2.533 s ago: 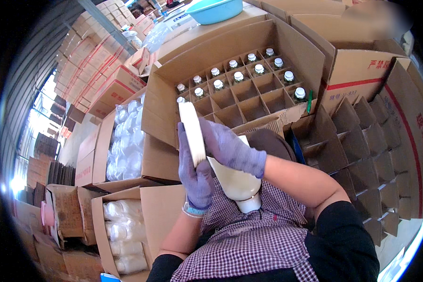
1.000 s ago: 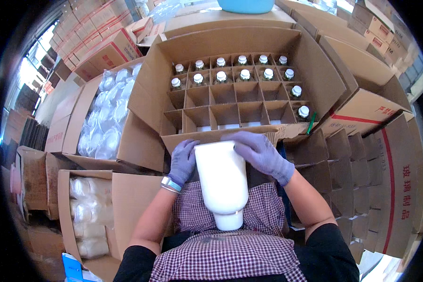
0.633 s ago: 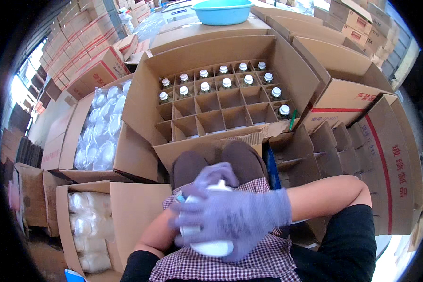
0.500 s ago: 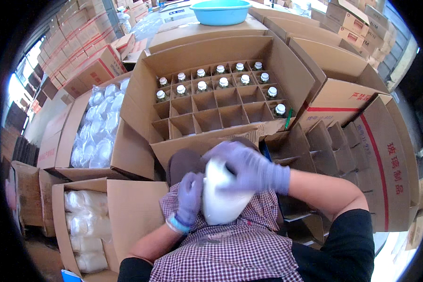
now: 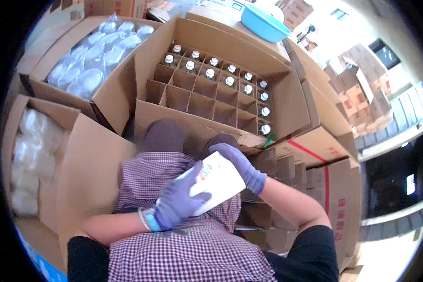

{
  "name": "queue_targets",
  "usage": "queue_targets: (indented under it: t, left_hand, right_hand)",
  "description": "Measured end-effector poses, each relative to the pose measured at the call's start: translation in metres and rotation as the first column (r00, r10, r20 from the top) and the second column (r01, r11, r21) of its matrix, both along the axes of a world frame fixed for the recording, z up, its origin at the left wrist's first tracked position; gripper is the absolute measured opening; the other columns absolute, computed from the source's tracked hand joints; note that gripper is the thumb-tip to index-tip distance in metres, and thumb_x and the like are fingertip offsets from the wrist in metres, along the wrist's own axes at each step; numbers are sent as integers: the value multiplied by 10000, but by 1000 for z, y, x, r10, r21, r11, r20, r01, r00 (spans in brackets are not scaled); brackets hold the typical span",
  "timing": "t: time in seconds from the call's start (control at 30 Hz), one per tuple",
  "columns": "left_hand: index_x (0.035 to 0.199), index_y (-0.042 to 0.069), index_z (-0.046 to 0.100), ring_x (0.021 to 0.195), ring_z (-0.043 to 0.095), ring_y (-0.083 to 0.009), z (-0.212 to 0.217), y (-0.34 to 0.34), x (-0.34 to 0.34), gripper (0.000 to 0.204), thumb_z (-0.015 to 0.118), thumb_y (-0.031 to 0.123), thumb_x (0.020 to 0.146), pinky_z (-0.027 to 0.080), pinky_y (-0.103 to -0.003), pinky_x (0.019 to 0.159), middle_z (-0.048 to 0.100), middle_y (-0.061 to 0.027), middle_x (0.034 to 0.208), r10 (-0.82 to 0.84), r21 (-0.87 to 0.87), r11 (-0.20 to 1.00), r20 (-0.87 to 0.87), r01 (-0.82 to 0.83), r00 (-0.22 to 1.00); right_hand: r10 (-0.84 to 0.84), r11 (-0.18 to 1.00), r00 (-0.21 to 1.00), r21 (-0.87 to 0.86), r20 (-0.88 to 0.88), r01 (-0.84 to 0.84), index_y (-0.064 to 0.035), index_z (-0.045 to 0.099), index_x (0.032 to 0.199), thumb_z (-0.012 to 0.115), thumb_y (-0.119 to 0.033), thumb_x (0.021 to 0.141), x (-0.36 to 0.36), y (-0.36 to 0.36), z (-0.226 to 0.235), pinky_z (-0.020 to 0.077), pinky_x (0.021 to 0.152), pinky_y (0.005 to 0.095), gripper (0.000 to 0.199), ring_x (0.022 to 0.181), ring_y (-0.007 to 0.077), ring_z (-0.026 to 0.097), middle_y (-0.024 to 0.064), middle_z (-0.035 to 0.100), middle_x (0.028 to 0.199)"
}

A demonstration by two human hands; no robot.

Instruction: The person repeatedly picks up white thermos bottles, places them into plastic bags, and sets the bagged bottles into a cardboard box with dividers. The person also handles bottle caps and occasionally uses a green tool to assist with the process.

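Over my lap I hold a white, roughly rectangular printed piece [image 5: 219, 185] with small red and blue marks; whether it is a packet or a stack of sheets I cannot make out. My left hand [image 5: 181, 195], in a purple glove, grips its left end with the thumb across its face. Along its upper right edge lies my gloved right hand [image 5: 239, 168], fingers curved over the far side and partly hidden. Just beyond my knees stands an open carton [image 5: 174, 113] with cardboard dividers. White-capped glass bottles [image 5: 210, 74] stand in its far rows and right-hand column.
At the far left a carton holds plastic-wrapped clear lids or cups [image 5: 87, 82]. A nearer carton [image 5: 73, 164] has wrapped translucent packs. Divided cartons [image 5: 277, 183] stand at my right, and a blue basin [image 5: 266, 22] sits beyond the bottles.
My view has turned to the right. The white piece was blurred and upright between my hands; now it lies tilted, printed face showing, and my left hand has shifted onto its face.
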State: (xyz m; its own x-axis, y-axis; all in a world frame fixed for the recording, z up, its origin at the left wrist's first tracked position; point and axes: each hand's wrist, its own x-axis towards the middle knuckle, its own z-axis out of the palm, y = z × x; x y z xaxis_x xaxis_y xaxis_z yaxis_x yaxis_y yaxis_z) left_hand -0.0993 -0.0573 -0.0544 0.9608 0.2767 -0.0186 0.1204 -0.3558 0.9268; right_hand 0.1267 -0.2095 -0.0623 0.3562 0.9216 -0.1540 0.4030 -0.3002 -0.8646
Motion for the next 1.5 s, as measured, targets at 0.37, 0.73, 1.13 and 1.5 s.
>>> queue_targets:
  t: [0.37,0.73,1.13,1.5]
  left_hand:
    - [1445,47,544,1031,715,-323,-14,9,-11,742,763,386,821,553,-395,920,686,-218,1230,41,17,999,9,-42,999]
    - [1360,28,625,1086,697,-257,-26,65,6,597,794,253,833,530,-378,970,723,-156,1181,-202,-452,862,113,231,973]
    - [1418,109,596,931,759,-278,-2,50,4,656,775,393,854,593,-388,877,745,-186,1116,-236,-96,965,77,243,969]
    - [1263,-66,637,1045,677,-185,-15,96,13,955,706,753,778,540,-335,911,723,-111,1161,-131,-460,878,37,133,991]
  right_hand:
    - [-206,977,827,-156,-523,145,-30,425,1481,549,-215,991,-42,24,45,398,1095,329,539,1299,164,467,129,467,1437]
    - [278,905,889,212,365,-370,-86,516,1440,732,-540,663,-47,6,55,256,1167,583,925,1407,470,363,244,429,1491]
    - [-296,413,374,-235,879,880,-45,684,1169,556,-533,949,178,-44,-24,550,927,450,551,1077,363,698,222,725,1115]
    - [-320,505,398,-201,860,839,2,678,1111,626,-330,895,219,-88,-18,530,932,493,399,1048,415,685,245,716,1094]
